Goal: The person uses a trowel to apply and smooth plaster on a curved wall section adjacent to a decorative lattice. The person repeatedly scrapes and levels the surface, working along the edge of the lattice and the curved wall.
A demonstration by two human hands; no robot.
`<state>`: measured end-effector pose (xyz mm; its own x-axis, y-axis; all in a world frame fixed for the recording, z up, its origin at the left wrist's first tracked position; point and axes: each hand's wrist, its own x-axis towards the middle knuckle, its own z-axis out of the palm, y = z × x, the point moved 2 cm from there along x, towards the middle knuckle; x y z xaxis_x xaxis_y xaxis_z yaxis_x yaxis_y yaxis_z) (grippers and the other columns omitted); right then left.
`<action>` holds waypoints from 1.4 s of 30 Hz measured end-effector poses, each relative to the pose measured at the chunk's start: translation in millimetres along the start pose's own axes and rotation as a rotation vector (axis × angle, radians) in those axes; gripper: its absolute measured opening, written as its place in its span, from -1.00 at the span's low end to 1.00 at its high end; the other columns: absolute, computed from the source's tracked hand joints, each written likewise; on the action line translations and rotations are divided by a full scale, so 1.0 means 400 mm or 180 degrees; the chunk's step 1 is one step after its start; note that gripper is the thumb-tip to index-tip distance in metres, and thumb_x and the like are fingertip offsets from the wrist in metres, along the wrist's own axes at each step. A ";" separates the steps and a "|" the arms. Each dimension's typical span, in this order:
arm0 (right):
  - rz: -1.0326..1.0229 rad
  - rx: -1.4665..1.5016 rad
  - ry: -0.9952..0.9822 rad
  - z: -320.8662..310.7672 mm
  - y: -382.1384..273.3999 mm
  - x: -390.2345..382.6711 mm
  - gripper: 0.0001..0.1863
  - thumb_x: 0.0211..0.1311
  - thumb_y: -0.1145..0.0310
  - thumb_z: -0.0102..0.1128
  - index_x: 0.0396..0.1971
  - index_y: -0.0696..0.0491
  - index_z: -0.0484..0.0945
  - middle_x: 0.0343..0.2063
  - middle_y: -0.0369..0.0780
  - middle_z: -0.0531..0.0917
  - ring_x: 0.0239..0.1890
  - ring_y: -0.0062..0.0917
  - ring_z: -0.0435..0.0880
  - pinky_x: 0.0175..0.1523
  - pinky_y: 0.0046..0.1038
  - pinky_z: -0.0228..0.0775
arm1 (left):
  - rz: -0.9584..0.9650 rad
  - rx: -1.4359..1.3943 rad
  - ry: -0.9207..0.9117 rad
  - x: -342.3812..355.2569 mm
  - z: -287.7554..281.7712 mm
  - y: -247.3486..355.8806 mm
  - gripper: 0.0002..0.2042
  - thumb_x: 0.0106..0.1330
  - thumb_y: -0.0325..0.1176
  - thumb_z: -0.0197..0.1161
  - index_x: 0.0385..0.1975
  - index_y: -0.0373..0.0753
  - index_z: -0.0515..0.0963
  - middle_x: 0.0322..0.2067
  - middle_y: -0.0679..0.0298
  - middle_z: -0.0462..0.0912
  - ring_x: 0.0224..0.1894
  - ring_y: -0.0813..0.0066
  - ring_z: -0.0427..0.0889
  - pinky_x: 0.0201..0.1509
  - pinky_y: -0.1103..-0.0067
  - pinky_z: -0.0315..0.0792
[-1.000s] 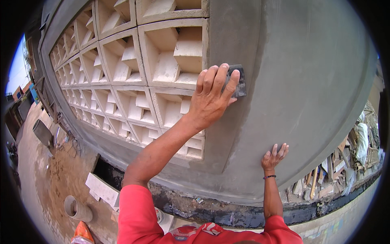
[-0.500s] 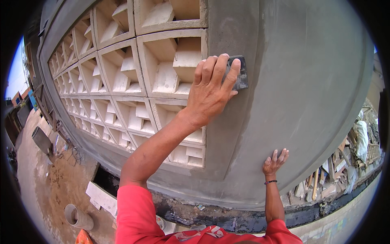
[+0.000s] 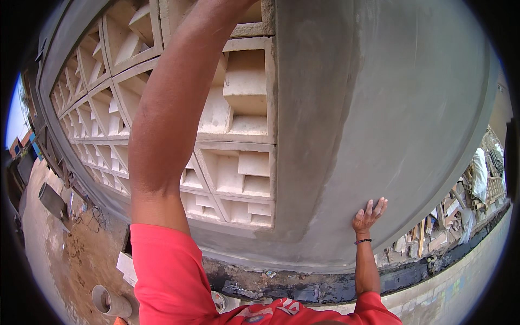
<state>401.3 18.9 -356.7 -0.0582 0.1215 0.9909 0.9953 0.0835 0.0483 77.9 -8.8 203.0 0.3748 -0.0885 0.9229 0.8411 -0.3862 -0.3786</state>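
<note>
My left arm (image 3: 168, 114) reaches up across the wall and leaves the picture at the top edge. Its hand and whatever it holds are cut off there. Low on the grey plastered wall (image 3: 401, 119), my right hand (image 3: 369, 218) lies flat with fingers stretched out, holding nothing, a dark bracelet (image 3: 362, 241) at its wrist. Beside the pale openwork blocks (image 3: 246, 86), partly hidden by my left arm, runs a darker, damp-looking strip of plaster (image 3: 306, 114).
Along the wall's foot runs a dark, wet-looking trench (image 3: 314, 287). Wood scraps and debris (image 3: 449, 216) pile up at the right. On the muddy ground at the left stand a grey bucket (image 3: 111, 302) and a dark cylindrical container (image 3: 52, 199). A white tub (image 3: 218, 300) sits near my body.
My left hand, which was closed on a dark rectangular block against the plaster strip, has moved up out of the picture. My right hand stays at the same place on the wall.
</note>
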 end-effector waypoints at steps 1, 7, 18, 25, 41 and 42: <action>-0.0020 -0.0172 -0.0032 -0.017 0.029 -0.005 -0.48 0.42 0.19 -0.29 0.35 -0.06 0.17 0.38 0.01 0.08 0.41 0.06 0.02 0.37 0.14 -0.02 | -0.0013 -0.0161 0.0015 -0.087 0.029 0.029 -0.45 0.37 -0.26 0.13 0.28 -0.38 0.19 0.18 -0.08 0.29 0.28 -0.04 0.20 0.40 0.23 0.02; 0.0057 -0.0130 -0.0106 -0.006 0.005 0.008 -0.47 0.42 0.19 -0.31 0.36 -0.04 0.14 0.39 0.01 0.07 0.42 0.07 -0.02 0.39 0.15 -0.11 | 0.0164 -0.0677 -0.0304 -0.552 0.115 0.183 -0.11 -0.05 -0.19 0.53 0.33 -0.16 0.19 0.20 0.00 0.23 0.26 0.08 0.18 0.29 0.21 0.04; 0.0127 -0.0108 -0.0197 0.006 -0.005 -0.011 -0.43 0.41 0.18 -0.33 0.40 -0.08 0.07 0.41 0.00 0.02 0.43 0.07 -0.05 0.41 0.16 -0.16 | 0.0329 -0.0476 0.0196 0.112 0.021 -0.071 -0.43 0.33 -0.28 0.17 0.26 -0.42 0.19 0.21 -0.03 0.26 0.29 0.04 0.17 0.41 0.25 0.00; 0.0105 -0.0259 -0.0205 -0.014 0.029 -0.019 -0.42 0.41 0.17 -0.35 0.41 -0.09 0.05 0.41 -0.01 0.02 0.43 0.06 -0.05 0.41 0.15 -0.15 | 0.0643 -0.0879 0.0002 -0.392 0.127 0.161 -0.19 -0.08 -0.20 0.52 0.25 -0.18 0.31 0.16 0.04 0.31 0.19 0.10 0.28 0.24 0.28 0.14; 0.0042 -0.0341 -0.0130 0.003 0.032 -0.027 -0.43 0.44 0.12 -0.39 0.42 -0.11 0.04 0.41 -0.03 0.03 0.44 0.02 -0.04 0.42 0.14 -0.16 | 0.0520 0.0078 -0.0601 -0.225 -0.018 -0.216 -0.22 -0.02 -0.36 0.42 0.26 -0.35 0.21 0.23 -0.01 0.25 0.33 0.04 0.13 0.45 0.24 0.07; 0.0038 -0.0332 -0.0115 0.003 0.029 -0.026 -0.43 0.44 0.12 -0.39 0.41 -0.11 0.05 0.41 -0.03 0.04 0.44 0.02 -0.03 0.42 0.14 -0.16 | 0.0487 0.0075 -0.0666 -0.217 -0.012 -0.216 -0.21 -0.02 -0.36 0.42 0.26 -0.35 0.20 0.23 0.00 0.25 0.33 0.05 0.12 0.45 0.23 0.07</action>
<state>413.4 19.9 -366.7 -0.0471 0.1575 0.9864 0.9985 -0.0215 0.0511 -29.1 27.7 155.8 0.5689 0.0486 0.8209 0.7763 -0.3611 -0.5166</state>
